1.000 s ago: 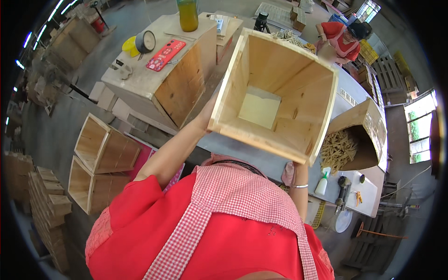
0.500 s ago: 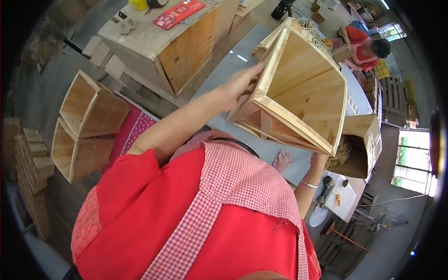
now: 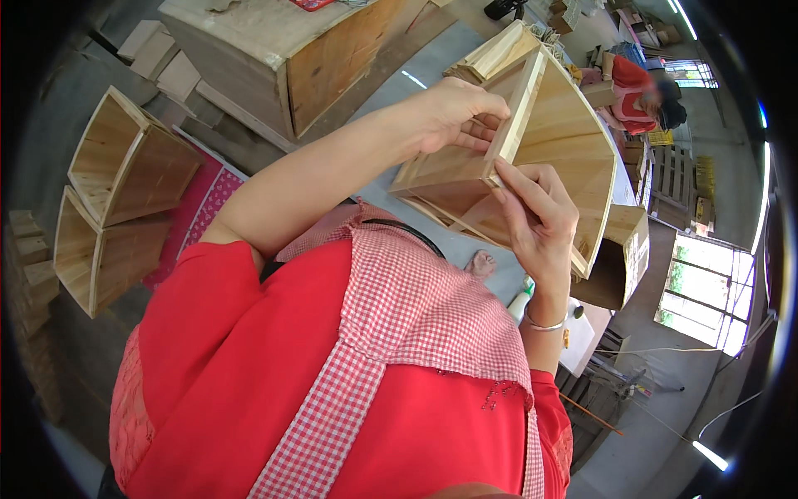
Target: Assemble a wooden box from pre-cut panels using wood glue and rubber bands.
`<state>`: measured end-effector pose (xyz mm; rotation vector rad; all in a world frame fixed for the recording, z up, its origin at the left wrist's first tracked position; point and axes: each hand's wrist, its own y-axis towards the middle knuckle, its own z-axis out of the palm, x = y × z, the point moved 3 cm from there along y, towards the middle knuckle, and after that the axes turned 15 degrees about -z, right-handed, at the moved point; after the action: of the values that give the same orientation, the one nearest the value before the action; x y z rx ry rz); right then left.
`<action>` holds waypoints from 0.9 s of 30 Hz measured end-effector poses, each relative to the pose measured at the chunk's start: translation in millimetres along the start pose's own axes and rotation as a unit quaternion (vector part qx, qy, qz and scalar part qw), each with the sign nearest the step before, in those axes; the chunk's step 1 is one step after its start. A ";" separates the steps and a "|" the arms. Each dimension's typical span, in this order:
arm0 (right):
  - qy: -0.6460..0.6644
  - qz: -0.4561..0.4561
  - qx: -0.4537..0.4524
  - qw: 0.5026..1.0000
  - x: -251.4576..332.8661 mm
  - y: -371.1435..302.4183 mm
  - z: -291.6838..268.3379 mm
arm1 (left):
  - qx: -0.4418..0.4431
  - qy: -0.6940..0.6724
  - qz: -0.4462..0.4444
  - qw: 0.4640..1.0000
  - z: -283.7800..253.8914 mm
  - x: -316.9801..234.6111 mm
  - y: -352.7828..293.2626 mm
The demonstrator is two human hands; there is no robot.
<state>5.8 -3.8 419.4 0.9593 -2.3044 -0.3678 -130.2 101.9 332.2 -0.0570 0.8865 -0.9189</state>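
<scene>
A pale wooden box (image 3: 573,158) with slanted, flared sides is tilted in front of me, its open side turned to the right. My left hand (image 3: 461,118) is closed at the box's far-left rim, its thumb by the rim and its fingers curled against the side panel. At the rim's near corner, my right hand (image 3: 540,212) pinches the wood between thumb and fingers. The box's underside is hidden.
Two similar wooden boxes (image 3: 137,183) stand at the left by a pink patterned cloth (image 3: 195,208). A workbench (image 3: 241,37) is at the far left. At the right are a cardboard box (image 3: 636,254) and a bottle (image 3: 521,301). Another person (image 3: 632,96) works farther back.
My right hand has moved from the box's lower right edge up and left to the rim's near corner. My left hand has shifted onto the rim. The box has turned slightly.
</scene>
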 end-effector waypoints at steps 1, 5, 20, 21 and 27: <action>-0.001 0.000 0.005 1.000 -0.3 0.7 0.6 | 0.001 0.000 -0.016 1.000 -0.3 0.0 2.1; -0.012 0.000 0.013 1.000 0.8 2.6 1.4 | -0.023 0.060 -0.005 0.998 -3.0 -6.0 11.7; -0.048 0.031 0.010 0.998 1.8 2.6 0.0 | 0.177 -0.200 0.002 0.964 -12.6 -17.9 9.2; -0.044 0.040 0.016 0.998 2.3 3.7 0.5 | 0.162 -0.196 -0.018 0.967 -10.9 -27.0 21.2; -0.020 0.057 0.003 0.998 3.9 -1.4 1.9 | 0.126 -0.268 -0.114 0.948 -16.5 -77.6 116.1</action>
<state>3.2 -7.6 419.0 0.8264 -2.3849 -0.3352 -86.7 235.4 324.9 -0.1846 0.2546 -1.1540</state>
